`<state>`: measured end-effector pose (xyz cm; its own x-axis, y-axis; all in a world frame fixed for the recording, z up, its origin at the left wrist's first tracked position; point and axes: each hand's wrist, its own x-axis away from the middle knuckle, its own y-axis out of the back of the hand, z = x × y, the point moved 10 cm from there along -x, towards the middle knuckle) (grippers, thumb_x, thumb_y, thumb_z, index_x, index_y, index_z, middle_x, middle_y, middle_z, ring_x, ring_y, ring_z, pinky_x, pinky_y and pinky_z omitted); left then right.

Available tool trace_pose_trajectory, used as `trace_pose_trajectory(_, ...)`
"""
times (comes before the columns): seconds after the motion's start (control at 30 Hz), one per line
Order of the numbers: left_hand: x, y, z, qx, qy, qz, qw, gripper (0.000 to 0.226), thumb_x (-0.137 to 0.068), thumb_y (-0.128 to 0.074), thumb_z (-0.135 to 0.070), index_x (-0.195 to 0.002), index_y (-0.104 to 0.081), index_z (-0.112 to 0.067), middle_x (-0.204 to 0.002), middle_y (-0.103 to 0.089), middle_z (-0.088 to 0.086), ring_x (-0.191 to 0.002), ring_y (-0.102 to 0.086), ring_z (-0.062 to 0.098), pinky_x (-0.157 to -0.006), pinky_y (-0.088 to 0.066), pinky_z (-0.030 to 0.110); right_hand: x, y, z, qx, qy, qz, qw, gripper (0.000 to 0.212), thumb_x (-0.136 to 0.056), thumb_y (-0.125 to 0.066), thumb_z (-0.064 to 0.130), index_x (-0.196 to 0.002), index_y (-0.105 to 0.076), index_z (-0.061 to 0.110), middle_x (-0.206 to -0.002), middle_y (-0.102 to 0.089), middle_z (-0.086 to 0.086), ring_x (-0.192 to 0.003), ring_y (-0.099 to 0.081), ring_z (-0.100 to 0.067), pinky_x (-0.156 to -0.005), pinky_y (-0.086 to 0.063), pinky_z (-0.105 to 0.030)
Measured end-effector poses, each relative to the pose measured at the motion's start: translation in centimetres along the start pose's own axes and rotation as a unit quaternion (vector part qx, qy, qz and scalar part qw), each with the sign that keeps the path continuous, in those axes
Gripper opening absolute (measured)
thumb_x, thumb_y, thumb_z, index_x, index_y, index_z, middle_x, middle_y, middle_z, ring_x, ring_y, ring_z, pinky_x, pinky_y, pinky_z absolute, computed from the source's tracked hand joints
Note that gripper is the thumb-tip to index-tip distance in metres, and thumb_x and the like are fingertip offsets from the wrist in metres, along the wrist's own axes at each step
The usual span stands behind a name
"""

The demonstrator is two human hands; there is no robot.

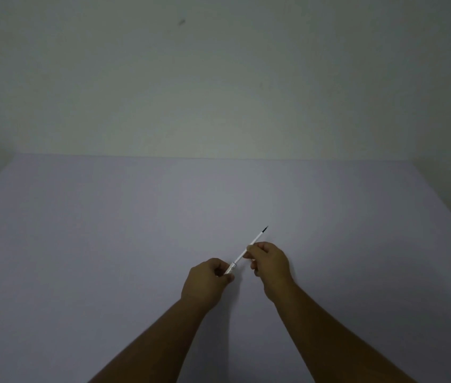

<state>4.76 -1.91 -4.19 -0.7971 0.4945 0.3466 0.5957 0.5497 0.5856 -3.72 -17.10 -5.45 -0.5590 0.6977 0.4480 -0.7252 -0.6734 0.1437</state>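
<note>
A thin white pen [239, 260] is held in the air over the bench [108, 230], nearer its near edge than its far one and a little right of the middle, touching nothing but the hands. It slants from low on the left to high on the right, with its dark tip [266, 228] pointing away toward the far right corner. The left hand [207, 280] has its fingers curled round the lower end, thumb pressed along the barrel, while the right hand [269, 261] pinches the shaft higher up between thumb and fingertips. Both are clamped on the pen, with a short bare stretch of it between them. A two-ended hold like this looks meant for pulling or twisting the pen's parts against each other – the left steadying, the right working. Both forearms [329, 327] reach in from the near edge and converge, wrists lifted off the surface. A plain pale wall [218, 78] rises behind the far edge.
</note>
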Motion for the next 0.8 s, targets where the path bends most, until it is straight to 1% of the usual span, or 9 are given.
trace_pose_trajectory(0.17,0.2,-0.4,-0.6,0.018,-0.009,0.008,1.0,0.007,-0.081,-0.069,-0.025,-0.086,-0.066,-0.022,-0.08,-0.065,-0.006,-0.071,-0.061,0.013,-0.057,-0.041,0.017,0.5,-0.1,-0.3,0.03,0.016,0.024,0.999,0.015,-0.081,-0.062,0.019,-0.066,-0.066,0.021,-0.063,-0.065,0.003,-0.053,-0.049,-0.011,-0.053,-0.042,-0.027)
trace_pose_trajectory(0.27,0.3,-0.5,-1.1,0.021,-0.012,0.016,1.0,0.01,-0.082,-0.068,-0.025,-0.09,-0.067,-0.019,-0.082,-0.065,-0.005,-0.074,-0.063,0.015,-0.061,-0.044,0.02,0.4,-0.5,-0.8,0.028,-0.013,0.042,0.999,0.014,-0.079,-0.065,0.022,-0.065,-0.067,0.021,-0.065,-0.062,0.003,-0.055,-0.047,-0.011,-0.054,-0.039,-0.025)
trace_pose_trajectory(0.33,0.3,-0.6,-1.2,0.022,-0.01,0.019,1.0,0.008,-0.081,-0.069,-0.024,-0.089,-0.067,-0.02,-0.083,-0.066,-0.004,-0.075,-0.063,0.017,-0.061,-0.044,0.021,0.0,0.1,-1.0,-0.011,-0.044,0.02,0.999,0.016,-0.081,-0.064,0.028,-0.071,-0.068,0.017,-0.069,-0.063,0.003,-0.054,-0.046,-0.011,-0.052,-0.038,-0.025)
trace_pose_trajectory(0.43,0.3,-0.6,-1.3,0.023,-0.011,0.022,0.999,0.005,-0.08,-0.07,-0.023,-0.082,-0.066,-0.024,-0.081,-0.066,-0.002,-0.073,-0.062,0.017,-0.06,-0.043,0.021,-0.6,1.5,0.3,-0.051,-0.029,-0.013,0.998,0.019,-0.084,-0.062,0.027,-0.069,-0.065,0.017,-0.067,-0.059,0.002,-0.052,-0.045,-0.01,-0.052,-0.037,-0.025)
trace_pose_trajectory(0.5,0.3,-0.7,-1.5,0.026,-0.015,0.026,0.999,0.005,-0.08,-0.07,-0.023,-0.082,-0.066,-0.023,-0.081,-0.066,-0.002,-0.073,-0.062,0.017,-0.061,-0.044,0.021,-0.6,1.3,1.0,-0.03,-0.011,0.016,0.999,0.021,-0.084,-0.064,0.021,-0.064,-0.062,0.017,-0.064,-0.055,0.0,-0.051,-0.043,-0.01,-0.051,-0.035,-0.025)
trace_pose_trajectory(0.6,0.2,-1.1,-2.1,0.038,-0.024,0.035,0.998,0.005,-0.082,-0.068,-0.023,-0.084,-0.064,-0.022,-0.084,-0.066,-0.002,-0.075,-0.064,0.018,-0.067,-0.047,0.024,-0.2,-0.2,0.6,0.025,-0.019,0.087,0.996,0.018,-0.082,-0.067,0.021,-0.065,-0.062,0.015,-0.063,-0.054,-0.001,-0.049,-0.039,-0.011,-0.05,-0.034,-0.025)
trace_pose_trajectory(0.7,0.0,-1.3,-2.1,0.05,-0.021,0.043,0.998,0.006,-0.084,-0.066,-0.023,-0.09,-0.063,-0.022,-0.087,-0.066,-0.001,-0.074,-0.064,0.018,-0.066,-0.049,0.025,-0.4,-0.1,0.9,0.03,-0.017,0.093,0.995,0.02,-0.081,-0.068,0.027,-0.066,-0.064,0.016,-0.06,-0.055,0.002,-0.046,-0.043,-0.007,-0.047,-0.035,-0.021)
trace_pose_trajectory(0.73,-0.1,-1.3,-1.9,0.059,-0.017,0.047,0.997,0.01,-0.084,-0.065,-0.023,-0.094,-0.063,-0.023,-0.087,-0.066,-0.001,-0.071,-0.064,0.017,-0.064,-0.05,0.024,-0.7,0.5,1.3,0.044,-0.002,0.076,0.996,0.019,-0.082,-0.068,0.03,-0.068,-0.066,0.017,-0.061,-0.057,0.004,-0.05,-0.049,-0.007,-0.05,-0.039,-0.021)
trace_pose_trajectory(0.8,-0.3,-1.3,-1.6,0.073,-0.011,0.059,0.996,0.022,-0.085,-0.063,-0.021,-0.105,-0.061,-0.029,-0.083,-0.064,-0.002,-0.064,-0.064,0.014,-0.058,-0.049,0.023,-1.7,2.5,2.3,0.12,0.043,0.018,0.992,0.015,-0.084,-0.065,0.028,-0.078,-0.069,0.015,-0.074,-0.066,0.002,-0.074,-0.062,-0.015,-0.068,-0.05,-0.029)
